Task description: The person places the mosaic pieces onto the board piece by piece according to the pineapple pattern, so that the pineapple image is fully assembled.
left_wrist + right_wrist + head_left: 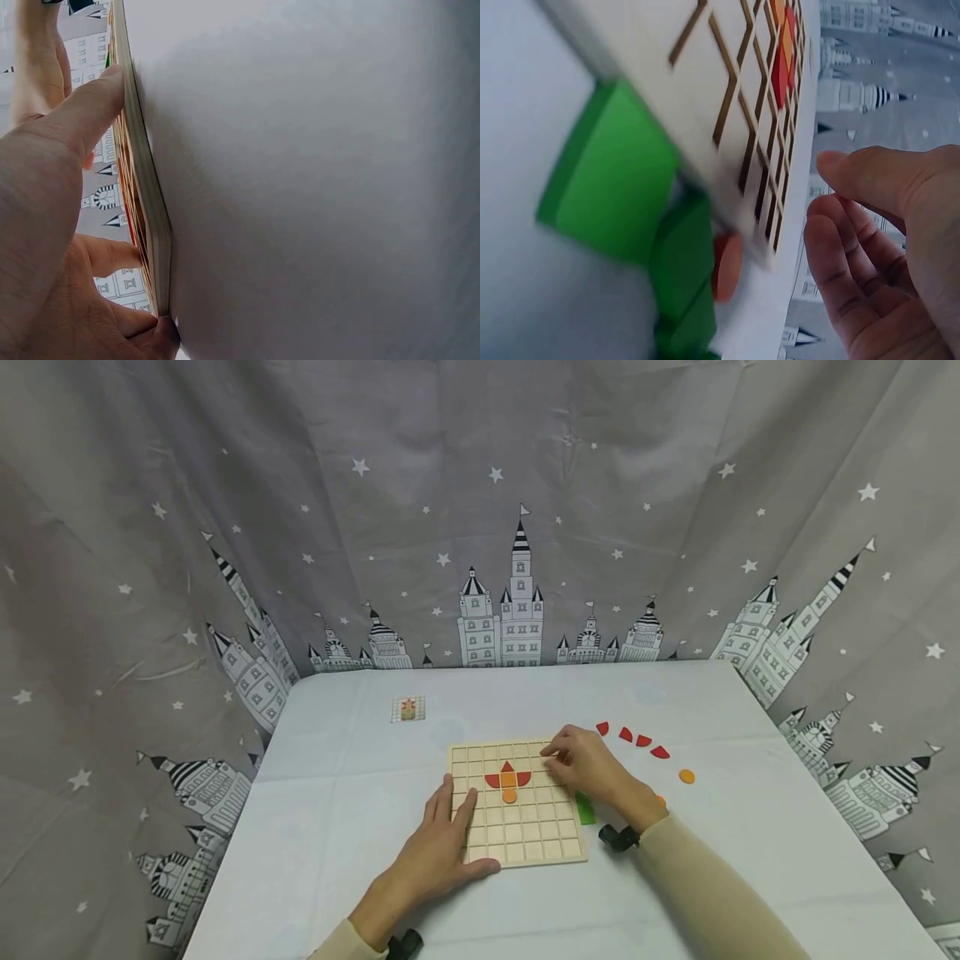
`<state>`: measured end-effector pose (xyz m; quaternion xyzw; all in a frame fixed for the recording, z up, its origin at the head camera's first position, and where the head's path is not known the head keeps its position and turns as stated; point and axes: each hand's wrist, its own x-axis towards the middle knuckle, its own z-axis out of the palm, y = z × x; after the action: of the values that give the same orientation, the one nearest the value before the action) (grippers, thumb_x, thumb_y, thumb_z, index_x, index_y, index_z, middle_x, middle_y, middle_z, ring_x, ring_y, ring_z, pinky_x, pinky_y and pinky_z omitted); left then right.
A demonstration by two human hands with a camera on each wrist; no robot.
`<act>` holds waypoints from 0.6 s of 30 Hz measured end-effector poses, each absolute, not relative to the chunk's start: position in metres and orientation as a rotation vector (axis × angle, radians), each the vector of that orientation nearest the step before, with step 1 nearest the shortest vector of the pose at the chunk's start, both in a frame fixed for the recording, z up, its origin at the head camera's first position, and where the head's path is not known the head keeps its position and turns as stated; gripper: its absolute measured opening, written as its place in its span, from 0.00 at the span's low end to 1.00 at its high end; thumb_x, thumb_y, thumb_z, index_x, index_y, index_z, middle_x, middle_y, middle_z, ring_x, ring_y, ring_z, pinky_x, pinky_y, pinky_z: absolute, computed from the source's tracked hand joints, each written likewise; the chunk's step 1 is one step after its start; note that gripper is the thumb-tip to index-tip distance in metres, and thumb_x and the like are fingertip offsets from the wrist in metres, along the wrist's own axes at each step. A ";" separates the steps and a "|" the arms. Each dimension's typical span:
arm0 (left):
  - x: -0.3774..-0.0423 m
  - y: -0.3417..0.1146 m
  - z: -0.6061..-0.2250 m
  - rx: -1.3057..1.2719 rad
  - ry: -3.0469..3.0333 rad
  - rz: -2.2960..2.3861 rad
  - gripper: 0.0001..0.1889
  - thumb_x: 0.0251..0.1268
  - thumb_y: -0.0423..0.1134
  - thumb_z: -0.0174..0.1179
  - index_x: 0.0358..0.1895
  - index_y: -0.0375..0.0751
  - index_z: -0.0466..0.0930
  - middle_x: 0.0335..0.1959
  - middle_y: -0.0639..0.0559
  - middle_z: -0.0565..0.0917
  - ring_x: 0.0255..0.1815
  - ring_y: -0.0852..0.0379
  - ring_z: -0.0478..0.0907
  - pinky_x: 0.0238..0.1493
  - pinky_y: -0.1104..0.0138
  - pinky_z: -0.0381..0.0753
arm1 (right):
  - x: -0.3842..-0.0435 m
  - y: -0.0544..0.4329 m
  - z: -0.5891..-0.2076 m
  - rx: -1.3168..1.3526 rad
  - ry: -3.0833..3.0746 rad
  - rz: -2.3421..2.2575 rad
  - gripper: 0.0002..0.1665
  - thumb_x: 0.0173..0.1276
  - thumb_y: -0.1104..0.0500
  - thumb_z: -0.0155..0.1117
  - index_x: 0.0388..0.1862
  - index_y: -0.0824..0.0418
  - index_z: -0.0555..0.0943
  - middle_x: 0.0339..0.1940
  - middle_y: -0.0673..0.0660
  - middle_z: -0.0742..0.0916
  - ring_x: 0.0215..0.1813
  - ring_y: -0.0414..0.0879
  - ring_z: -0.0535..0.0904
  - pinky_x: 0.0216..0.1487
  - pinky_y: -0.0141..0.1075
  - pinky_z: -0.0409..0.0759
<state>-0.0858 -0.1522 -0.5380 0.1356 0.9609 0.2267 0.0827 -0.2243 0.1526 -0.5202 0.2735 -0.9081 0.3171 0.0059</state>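
A wooden grid board (525,835) lies on the white table. On it sit a red triangle (507,767), an orange square (508,780), an orange disc (510,796) and red curved pieces (523,778) at either side of the square. My left hand (438,852) rests spread on the board's left side, thumb at the near edge; the left wrist view shows the thumb (94,105) against that edge. Over the upper right of the board hovers my right hand (588,767), fingers loosely bent. No piece shows between its thumb and fingers (829,247) in the right wrist view.
Several red quarter-round pieces (643,741) lie in a row right of the board, near an orange disc (687,776). Green pieces (615,180) sit beside the board's right edge, partly under my right arm. A small picture card (408,709) lies at the back left.
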 end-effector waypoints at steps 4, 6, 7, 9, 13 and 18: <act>-0.085 -0.152 -0.537 0.404 2.866 0.679 0.65 0.65 0.73 0.81 0.94 0.36 0.63 0.97 0.22 0.49 0.96 0.23 0.55 0.74 0.37 0.88 | -0.230 0.163 -0.521 0.783 -2.866 0.988 0.10 0.77 0.64 0.83 0.54 0.64 0.97 0.50 0.58 0.93 0.47 0.45 0.89 0.49 0.37 0.90; -0.085 -0.152 -0.537 0.404 2.866 0.681 0.64 0.65 0.73 0.81 0.93 0.36 0.64 0.97 0.22 0.49 0.96 0.23 0.55 0.74 0.37 0.88 | -0.232 0.169 -0.521 0.744 -2.877 0.994 0.11 0.76 0.65 0.83 0.54 0.64 0.97 0.51 0.59 0.92 0.47 0.46 0.89 0.50 0.39 0.90; -0.085 -0.152 -0.536 0.403 2.866 0.684 0.64 0.65 0.72 0.81 0.93 0.36 0.64 0.97 0.22 0.49 0.96 0.23 0.55 0.74 0.37 0.88 | -0.233 0.171 -0.521 0.720 -2.886 0.995 0.11 0.76 0.64 0.83 0.55 0.64 0.97 0.52 0.59 0.92 0.47 0.47 0.89 0.51 0.39 0.90; -0.084 -0.151 -0.535 0.401 2.864 0.688 0.64 0.65 0.72 0.82 0.93 0.36 0.64 0.97 0.22 0.49 0.96 0.23 0.55 0.73 0.37 0.88 | -0.236 0.177 -0.522 0.682 -2.896 0.996 0.12 0.77 0.64 0.82 0.56 0.63 0.97 0.53 0.60 0.92 0.48 0.48 0.89 0.52 0.41 0.91; -0.084 -0.151 -0.534 0.400 2.863 0.694 0.64 0.65 0.72 0.82 0.93 0.36 0.64 0.96 0.22 0.49 0.96 0.23 0.56 0.73 0.37 0.88 | -0.242 0.187 -0.524 0.587 -2.910 0.988 0.15 0.76 0.63 0.83 0.59 0.63 0.96 0.56 0.61 0.91 0.49 0.49 0.87 0.55 0.45 0.93; -0.084 -0.152 -0.534 0.402 2.861 0.689 0.64 0.65 0.72 0.81 0.94 0.37 0.63 0.97 0.22 0.49 0.96 0.24 0.56 0.73 0.38 0.89 | -0.250 0.202 -0.526 0.506 -2.897 0.964 0.17 0.76 0.65 0.83 0.61 0.65 0.95 0.56 0.65 0.90 0.50 0.54 0.87 0.57 0.51 0.93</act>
<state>-0.0838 -0.1516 -0.5338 0.1348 0.9597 0.2310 0.0857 -0.2501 0.2016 -0.5265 0.1634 -0.9358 0.3115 0.0233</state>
